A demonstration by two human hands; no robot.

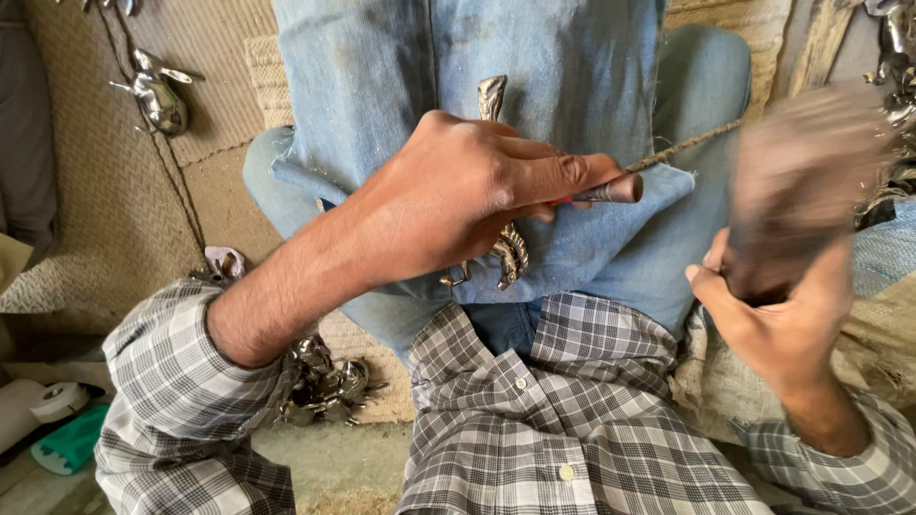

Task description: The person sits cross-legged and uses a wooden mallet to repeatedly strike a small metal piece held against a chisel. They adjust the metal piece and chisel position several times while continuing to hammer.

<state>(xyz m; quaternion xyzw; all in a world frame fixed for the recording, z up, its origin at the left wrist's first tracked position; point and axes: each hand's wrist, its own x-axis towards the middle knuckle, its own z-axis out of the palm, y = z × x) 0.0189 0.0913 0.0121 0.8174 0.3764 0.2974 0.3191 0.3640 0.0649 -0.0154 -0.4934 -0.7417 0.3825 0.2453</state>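
Observation:
My left hand is closed around a thin metal punch with a flat round end pointing right. Under that hand a small silvery metal figurine lies on the blue denim cloth over my lap; its top pokes out above my knuckles and its curled feet below. My right hand grips a dark wooden mallet, which is blurred with motion and raised to the right of the punch's end.
A finished silvery animal figurine lies on the woven mat at upper left. A pile of several small metal castings sits by my left elbow. More metal pieces crowd the right edge. A teal object lies lower left.

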